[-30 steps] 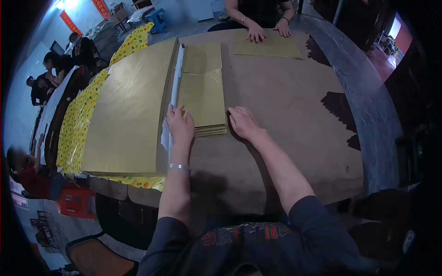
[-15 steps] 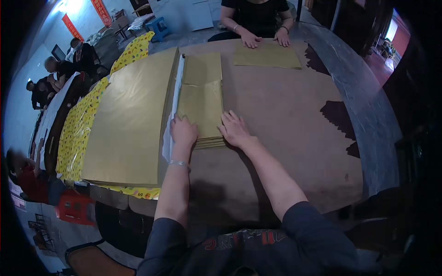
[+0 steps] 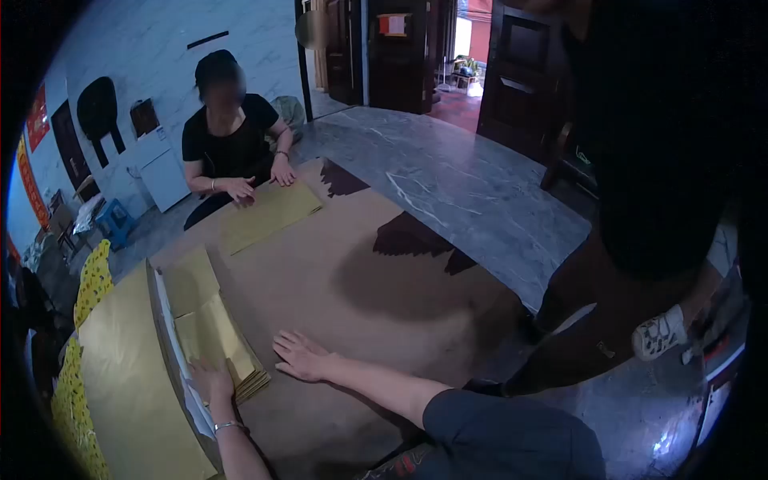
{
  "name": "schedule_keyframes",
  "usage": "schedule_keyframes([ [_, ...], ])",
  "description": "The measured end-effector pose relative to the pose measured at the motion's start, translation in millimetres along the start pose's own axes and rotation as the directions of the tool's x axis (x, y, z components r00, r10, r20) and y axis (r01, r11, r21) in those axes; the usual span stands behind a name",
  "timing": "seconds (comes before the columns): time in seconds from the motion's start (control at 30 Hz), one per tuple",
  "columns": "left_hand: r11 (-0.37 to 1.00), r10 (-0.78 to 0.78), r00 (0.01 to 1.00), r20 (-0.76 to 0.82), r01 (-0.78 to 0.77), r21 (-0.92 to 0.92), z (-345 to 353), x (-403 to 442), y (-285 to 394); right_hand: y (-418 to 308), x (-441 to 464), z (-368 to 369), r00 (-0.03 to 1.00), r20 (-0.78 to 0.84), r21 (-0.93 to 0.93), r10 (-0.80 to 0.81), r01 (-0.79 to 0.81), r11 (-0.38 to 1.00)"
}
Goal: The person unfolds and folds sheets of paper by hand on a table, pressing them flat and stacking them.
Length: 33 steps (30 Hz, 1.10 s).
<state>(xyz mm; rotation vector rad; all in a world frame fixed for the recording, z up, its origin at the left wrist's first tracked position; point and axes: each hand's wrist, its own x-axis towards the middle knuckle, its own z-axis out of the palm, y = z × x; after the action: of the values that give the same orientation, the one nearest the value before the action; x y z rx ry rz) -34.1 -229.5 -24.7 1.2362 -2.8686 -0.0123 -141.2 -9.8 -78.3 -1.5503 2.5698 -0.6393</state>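
Observation:
My left hand (image 3: 212, 381) rests with spread fingers on the near left part of a stack of folded gold sheets (image 3: 200, 308). A white strip (image 3: 178, 344) runs along the left side of that stack, and beyond it lies a large gold stack (image 3: 128, 360). My right hand (image 3: 299, 355) lies flat on the brown table covering (image 3: 320, 264), a little to the right of the folded stack, holding nothing. Across the table, a person's two hands rest at the far edge of another gold sheet or stack (image 3: 272, 216).
A seated person (image 3: 232, 136) in dark clothes is at the far side. Another person (image 3: 656, 160) stands close on the right. Dark jagged patches (image 3: 408, 240) mark the table's right edge. Yellow patterned plastic (image 3: 72, 408) shows at the left; a blue stool (image 3: 116, 222) stands beyond.
The view has swung to the right and up, bringing the standing person into sight. My right hand has moved off the folded stack's side onto the table. My left hand remains at the stack.

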Motion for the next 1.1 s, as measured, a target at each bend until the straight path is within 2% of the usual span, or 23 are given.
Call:
schedule_keyframes([
  [0.1, 0.998, -0.002, 1.0, 0.022, 0.001, 0.056, -8.0, -4.6, 0.9, -8.4, -16.5, -12.8, 1.0, 0.022, -0.055, 0.009, -0.008, 0.998],
  [0.3, 0.996, -0.016, 1.0, 0.022, 0.018, -0.086, -4.6, 0.7, -7.1, -15.6, -40.7, -16.5, 0.997, 0.065, -0.099, -0.031, 0.038, 0.994],
  [0.33, 0.984, -0.017, 1.0, 0.007, 0.018, -0.176, -14.9, -4.0, -5.4, -19.3, -45.6, -19.1, 0.995, 0.091, -0.117, -0.026, 0.037, 0.992],
  [0.4, 0.993, 0.102, 0.995, 0.0, -0.102, -0.064, -16.2, 6.1, -20.4, -12.2, -52.4, -3.3, 0.997, 0.062, -0.072, -0.053, 0.058, 0.996],
  [0.5, 0.994, 0.046, 0.995, -0.087, -0.054, -0.095, -50.4, -5.2, -23.2, -10.1, -81.2, -21.9, 0.993, 0.081, -0.045, -0.089, 0.093, 0.995],
  [0.53, 0.991, 0.069, 0.988, -0.138, -0.084, -0.106, -64.6, -12.1, -28.1, -9.6, -94.0, -40.0, 0.991, 0.089, -0.047, -0.1, 0.104, 0.993],
  [0.6, 0.98, 0.118, 0.97, -0.214, -0.148, -0.131, -87.7, -20.9, -50.6, 2.0, -100.7, -83.2, 0.901, 0.435, -0.12, 0.011, 0.046, 0.992],
  [0.63, 0.972, 0.148, 0.961, -0.233, -0.185, -0.142, -94.3, -21.6, -70.5, 5.1, -121.3, -109.1, 0.955, 0.294, -0.129, 0.041, -0.003, 0.992],
  [0.67, 0.966, 0.156, 0.963, -0.22, -0.195, -0.169, -100.1, -24.0, -89.7, 1.1, -138.1, -155.1, 0.981, 0.194, -0.195, -0.006, 0.045, 0.98],
  [0.7, 0.958, 0.165, 0.964, -0.207, -0.206, -0.197, -105.1, -30.6, -107.9, -15.6, -159.4, -208.7, 0.999, 0.031, -0.283, 0.024, -0.014, 0.959],
  [0.73, 0.963, 0.161, 0.964, -0.212, -0.201, -0.18, -109.9, -42.2, -122.2, -23.1, -182.1, -247.7, 0.942, -0.311, -0.351, -0.126, 0.01, 0.936],
  [0.77, 0.971, 0.143, 0.961, -0.236, -0.183, -0.156, -106.7, -50.1, -139.6, -39.0, -205.0, -295.3, 0.859, -0.46, -0.478, -0.227, -0.024, 0.878],
  [0.8, 0.978, 0.124, 0.957, -0.263, -0.163, -0.131, -99.1, -56.1, -160.1, -70.8, -234.4, -341.1, 0.74, -0.586, -0.632, -0.329, -0.164, 0.757],
  [0.83, 0.977, 0.087, 0.954, -0.287, -0.137, -0.162, -86.8, -57.2, -176.9, -73.2, -263.3, -369.7, 0.564, -0.652, -0.721, -0.507, -0.253, 0.645],
  [0.87, 0.977, 0.04, 0.972, -0.232, -0.086, -0.194, -87.0, -70.5, -181.5, -75.8, -288.3, -391.1, 0.449, -0.676, -0.735, -0.585, -0.362, 0.573],
  [0.9, 0.974, 0.001, 0.985, -0.175, -0.041, -0.225, -87.3, -86.4, -178.4, -81.1, -310.7, -404.9, 0.388, -0.682, -0.727, -0.62, -0.451, 0.518],
  [0.93, 0.93, -0.062, 0.997, 0.049, 0.076, -0.359, -95.0, -99.6, -170.1, -84.1, -327.2, -417.1, 0.371, -0.684, -0.715, -0.628, -0.511, 0.477],
  [0.97, 0.931, -0.08, 0.996, 0.046, 0.091, -0.354, -93.5, -109.1, -169.1, -87.6, -339.2, -424.8, 0.368, -0.69, -0.7, -0.624, -0.558, 0.445],
  [1.03, 0.944, 0.009, 0.986, -0.167, -0.063, -0.324, -89.6, -127.8, -163.5, -92.8, -349.1, -432.7, 0.399, -0.697, -0.689, -0.595, -0.602, 0.404],
  [1.1, 0.922, 0.061, 0.974, -0.22, -0.139, -0.361, -102.5, -148.3, -150.8, -94.1, -349.9, -435.3, 0.433, -0.709, -0.683, -0.557, -0.618, 0.389],
])
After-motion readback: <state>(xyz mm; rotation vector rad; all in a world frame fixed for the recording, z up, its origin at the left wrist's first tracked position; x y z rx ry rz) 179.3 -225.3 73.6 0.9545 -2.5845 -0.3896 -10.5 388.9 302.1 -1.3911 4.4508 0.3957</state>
